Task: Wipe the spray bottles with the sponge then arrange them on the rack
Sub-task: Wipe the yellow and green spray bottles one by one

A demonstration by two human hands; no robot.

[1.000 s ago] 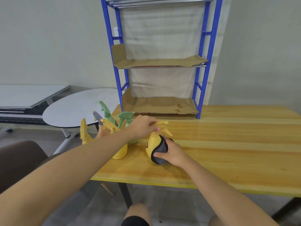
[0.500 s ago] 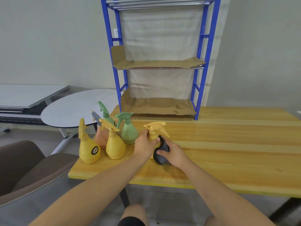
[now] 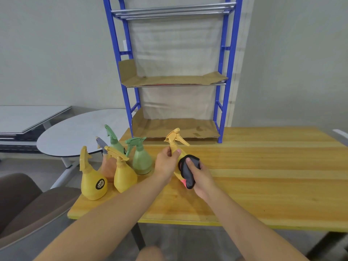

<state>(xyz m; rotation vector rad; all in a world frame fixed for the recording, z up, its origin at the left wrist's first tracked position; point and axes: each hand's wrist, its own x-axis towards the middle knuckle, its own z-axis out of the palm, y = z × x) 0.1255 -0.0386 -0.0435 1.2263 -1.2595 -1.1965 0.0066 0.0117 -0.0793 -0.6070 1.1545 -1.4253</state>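
Lifted now, yellow bottle [image 3: 174, 143] tilts against sponge [image 3: 189, 171].

pale wall [image 3: 47, 53] | round grey table [image 3: 79, 132] | brown chair [image 3: 24, 204]

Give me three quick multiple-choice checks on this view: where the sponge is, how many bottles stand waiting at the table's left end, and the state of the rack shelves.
1. The dark grey sponge is
A. on the blue metal rack
B. in the right hand against the held yellow spray bottle
C. flat on the table

2. Bottles grouped at the left end:
A. three
B. five
C. seven

3. The cardboard-lined rack shelves hold
A. no bottles
B. one bottle
C. several bottles

Answers:
1 B, right hand presses sponge on bottle, gripped by left hand.
2 B, two yellow, two green, one orange.
3 A, rack shelves show only cardboard.
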